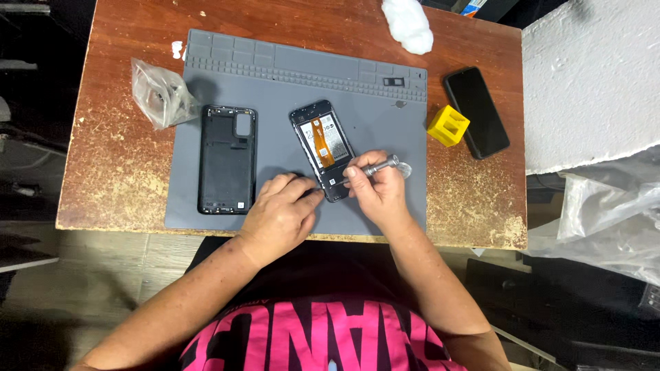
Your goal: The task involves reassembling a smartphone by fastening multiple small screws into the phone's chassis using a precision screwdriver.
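**Two hands on an opened phone**

My right hand (377,191) grips a metal screwdriver (375,167), its tip at the opened phone (323,148). My left hand (280,213), fingers curled, steadies the phone's lower corner on the grey mat (385,110). Left of it lies the back cover (227,159).

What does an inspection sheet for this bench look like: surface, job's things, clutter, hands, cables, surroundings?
Surface: worn wooden table with a grey work mat on it.
Job's things: opened phone on the mat; removed back cover lying beside it.
Clutter: plastic bag, white wad, yellow block, second black phone.
Hands: left hand steadies the opened phone's lower end; right hand holds a metal screwdriver against it.
Cables: orange ribbon strip inside the opened phone.
Surroundings: white foam block, clear plastic wrap at the right.
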